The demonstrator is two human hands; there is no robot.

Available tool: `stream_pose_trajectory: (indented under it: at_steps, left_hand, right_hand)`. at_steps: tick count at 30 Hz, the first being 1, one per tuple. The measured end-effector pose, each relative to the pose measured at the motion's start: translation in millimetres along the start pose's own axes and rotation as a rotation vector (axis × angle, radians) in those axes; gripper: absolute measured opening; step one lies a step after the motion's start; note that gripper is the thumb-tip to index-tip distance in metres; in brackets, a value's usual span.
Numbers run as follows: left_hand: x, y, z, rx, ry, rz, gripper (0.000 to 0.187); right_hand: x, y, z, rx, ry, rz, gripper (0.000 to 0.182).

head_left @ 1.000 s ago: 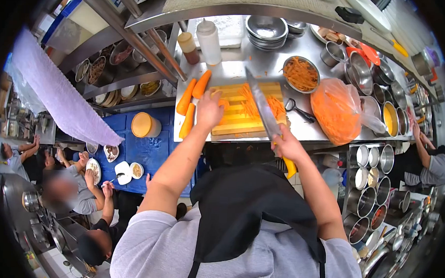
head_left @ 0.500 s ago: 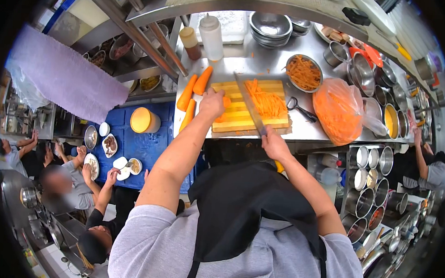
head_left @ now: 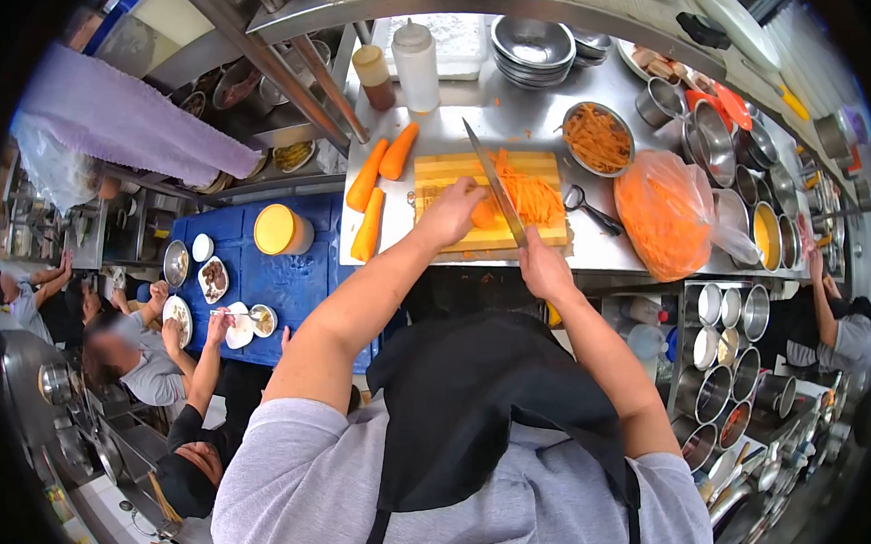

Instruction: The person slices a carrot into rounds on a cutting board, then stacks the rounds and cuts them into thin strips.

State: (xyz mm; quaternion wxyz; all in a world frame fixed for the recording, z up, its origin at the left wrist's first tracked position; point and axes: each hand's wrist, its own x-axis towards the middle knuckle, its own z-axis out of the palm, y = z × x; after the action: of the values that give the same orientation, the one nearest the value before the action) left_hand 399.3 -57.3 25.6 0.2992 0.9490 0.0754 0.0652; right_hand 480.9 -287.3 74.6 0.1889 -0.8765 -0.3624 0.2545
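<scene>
A yellow striped cutting board [head_left: 440, 170] lies on the steel counter with a heap of carrot strips [head_left: 526, 196] on its right half. My right hand [head_left: 545, 264] is closed round the handle of a long kitchen knife [head_left: 495, 182], whose blade slants up and left across the board. Just left of the blade, my left hand [head_left: 455, 213] has its fingers bent and pressed on a carrot piece [head_left: 483, 213], partly hidden by them. Whole peeled carrots [head_left: 364, 177] lie left of the board. A peeler [head_left: 591, 211] rests to its right.
A metal bowl of shredded carrot [head_left: 598, 140] and a plastic bag of carrot shreds [head_left: 660, 216] stand at the right. Squeeze bottles [head_left: 415, 67] and stacked bowls [head_left: 533, 48] stand behind. A steel shelf edge [head_left: 486, 4] overhangs. People eat at a blue table [head_left: 288, 202] on the left.
My left hand has moved right across the board, from its left edge to beside the knife. The knife remains in my right hand, with its handle end shifted slightly up and right.
</scene>
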Motion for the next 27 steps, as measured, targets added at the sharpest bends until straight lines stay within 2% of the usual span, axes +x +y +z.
stream_pose_trajectory:
  at_steps: [1,3,6,12,15,21,27]
  left_hand:
    - [-4.1,5.0,-2.4,0.0,-0.002,0.0,0.054]
    - [-10.6,13.2,-8.8,0.001,0.055,-0.14,0.062]
    - [-11.9,14.0,-11.0,0.004,0.023,-0.227,0.067]
    - [-10.7,30.0,-13.3,0.053,-0.004,-0.329,0.075]
    - [-6.8,37.2,-1.0,0.118,0.059,-0.34,0.077]
    - [-3.0,26.0,15.2,0.173,0.05,-0.285,0.073]
    - [-5.5,21.7,5.5,0.073,0.017,-0.21,0.071]
  right_hand:
    - [1.3,0.5,-0.7,-0.021,-0.008,-0.011,0.022]
    - [3.2,1.0,-1.1,-0.041,-0.018,-0.021,0.022]
    - [4.3,-0.1,-2.2,-0.088,-0.006,-0.074,0.021]
    - [5.9,-10.5,-9.7,-0.145,-0.07,-0.092,0.019]
    - [6.4,-2.9,-9.7,-0.107,-0.099,-0.089,0.02]
    - [7.0,4.2,-4.7,-0.088,0.013,0.023,0.022]
    - [9.5,1.5,-6.7,-0.085,0.034,-0.072,0.023]
